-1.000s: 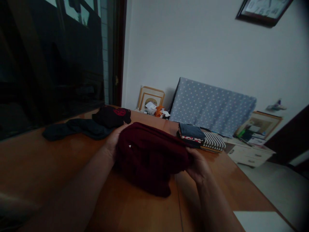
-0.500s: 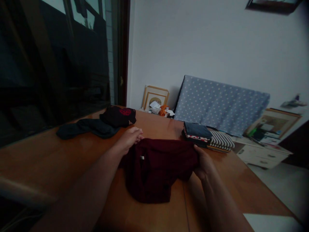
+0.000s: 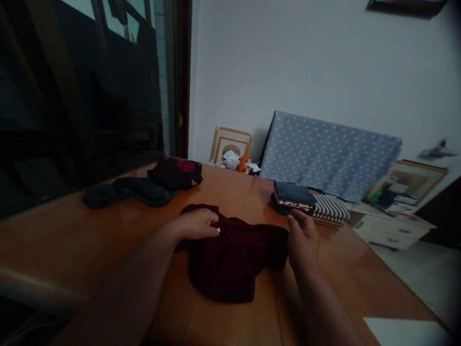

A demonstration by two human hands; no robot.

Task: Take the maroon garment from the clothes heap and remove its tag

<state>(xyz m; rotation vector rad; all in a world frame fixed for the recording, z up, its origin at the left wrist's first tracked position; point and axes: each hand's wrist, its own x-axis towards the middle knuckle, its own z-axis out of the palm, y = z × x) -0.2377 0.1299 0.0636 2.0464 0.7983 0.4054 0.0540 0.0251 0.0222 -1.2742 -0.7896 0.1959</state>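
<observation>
Maroon garment [image 3: 234, 269] lies on the table [image 3: 216, 324], lower centre; left hand [image 3: 196, 225] pinches its upper left; right hand [image 3: 304, 240] beside its right end, grip indeterminable.

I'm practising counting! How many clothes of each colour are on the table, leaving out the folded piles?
Maroon garment: 1
Black garment with red print: 1
Dark blue-green garment: 1
Total: 3
</observation>
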